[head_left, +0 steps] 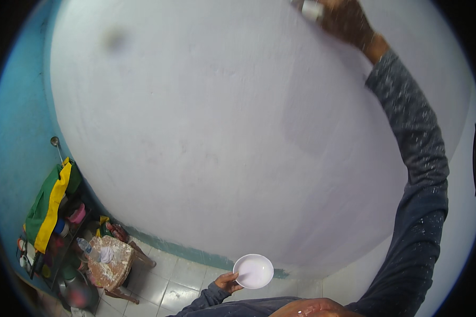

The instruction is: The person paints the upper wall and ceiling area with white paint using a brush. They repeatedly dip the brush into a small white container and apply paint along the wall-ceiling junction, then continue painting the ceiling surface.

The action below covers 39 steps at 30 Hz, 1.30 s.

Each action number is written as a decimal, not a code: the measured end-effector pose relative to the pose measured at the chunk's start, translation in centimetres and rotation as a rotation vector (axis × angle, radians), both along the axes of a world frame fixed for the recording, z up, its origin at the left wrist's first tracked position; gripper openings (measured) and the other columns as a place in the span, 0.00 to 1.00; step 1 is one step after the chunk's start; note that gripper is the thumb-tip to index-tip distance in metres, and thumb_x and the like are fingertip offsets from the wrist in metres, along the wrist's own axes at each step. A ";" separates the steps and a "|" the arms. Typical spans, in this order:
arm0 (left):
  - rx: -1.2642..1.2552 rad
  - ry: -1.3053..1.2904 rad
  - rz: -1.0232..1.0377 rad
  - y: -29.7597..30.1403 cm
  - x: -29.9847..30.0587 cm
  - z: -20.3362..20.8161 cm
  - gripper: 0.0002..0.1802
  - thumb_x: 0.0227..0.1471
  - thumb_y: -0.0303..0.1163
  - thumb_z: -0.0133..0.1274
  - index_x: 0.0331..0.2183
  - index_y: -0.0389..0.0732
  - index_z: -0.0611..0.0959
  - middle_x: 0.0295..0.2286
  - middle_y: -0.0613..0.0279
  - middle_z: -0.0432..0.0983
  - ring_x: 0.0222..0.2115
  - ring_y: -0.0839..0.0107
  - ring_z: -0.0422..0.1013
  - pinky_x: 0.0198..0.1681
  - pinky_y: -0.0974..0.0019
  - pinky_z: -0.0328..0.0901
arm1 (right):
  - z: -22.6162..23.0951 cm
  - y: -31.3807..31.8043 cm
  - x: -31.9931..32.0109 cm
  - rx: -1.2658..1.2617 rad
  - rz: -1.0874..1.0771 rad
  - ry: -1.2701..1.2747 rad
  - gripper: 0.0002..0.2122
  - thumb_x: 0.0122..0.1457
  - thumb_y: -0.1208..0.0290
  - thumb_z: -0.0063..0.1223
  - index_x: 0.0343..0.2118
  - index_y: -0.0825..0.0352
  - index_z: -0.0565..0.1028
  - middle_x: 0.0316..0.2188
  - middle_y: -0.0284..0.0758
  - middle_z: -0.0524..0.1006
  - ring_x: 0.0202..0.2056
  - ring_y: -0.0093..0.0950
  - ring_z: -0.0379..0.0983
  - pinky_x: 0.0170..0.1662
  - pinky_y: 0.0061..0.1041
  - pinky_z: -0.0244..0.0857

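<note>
High on the wall at the upper right, my right hand (346, 22) is closed around a paintbrush (312, 9), of which a pale band shows beside the fingers. The brush's tip is partly cut off by the upper edge of the view. Pale lilac-white paint coats much of the wall (222, 116), with a damper, darker patch (307, 116) below the brush. Low in the middle, my left hand (227, 282) grips the left rim of a white bowl (271, 273). Inside it lies pale, whitish-lilac paint (254, 272). Paint flecks dot my right sleeve (402, 105).
At the lower left, a paint-spattered stool (111, 267) bears a clear plastic bottle (84, 245) and a whitish cloth (107, 255). Beside it stands a cluttered rack draped with a green and yellow cloth (53, 211). A blue wall (18, 121) rises behind; tiles (177, 296) cover the floor.
</note>
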<state>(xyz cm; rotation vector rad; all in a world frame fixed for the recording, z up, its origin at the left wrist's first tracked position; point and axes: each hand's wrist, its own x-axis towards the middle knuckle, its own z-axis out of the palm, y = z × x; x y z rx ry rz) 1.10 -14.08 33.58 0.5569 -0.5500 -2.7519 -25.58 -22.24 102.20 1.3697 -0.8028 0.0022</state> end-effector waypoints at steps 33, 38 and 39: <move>-0.044 0.020 -0.101 0.5 0.8 0.2 0.32 0.59 0.39 0.54 0.57 0.30 0.67 0.52 0.48 0.69 0.54 0.59 0.69 0.59 0.57 0.65 | -8.3 0.7 -2.1 0.459 0.412 -0.432 0.09 0.58 0.63 0.61 0.38 0.60 0.80 0.37 0.31 0.82 0.36 0.27 0.79 0.44 0.28 0.74; -0.040 -0.001 -0.079 0.3 1.3 -0.5 0.31 0.59 0.39 0.54 0.57 0.31 0.68 0.51 0.49 0.71 0.53 0.60 0.70 0.59 0.57 0.65 | -4.4 0.6 -2.3 0.211 0.546 -0.239 0.07 0.54 0.71 0.64 0.37 0.61 0.79 0.33 0.35 0.81 0.34 0.29 0.78 0.41 0.28 0.73; -0.040 -0.007 -0.071 0.2 1.3 -0.6 0.31 0.59 0.39 0.55 0.56 0.31 0.68 0.51 0.49 0.71 0.53 0.60 0.70 0.59 0.57 0.65 | -5.5 1.1 -1.9 0.191 0.419 -0.045 0.11 0.53 0.71 0.65 0.40 0.59 0.80 0.38 0.35 0.81 0.38 0.31 0.78 0.46 0.28 0.73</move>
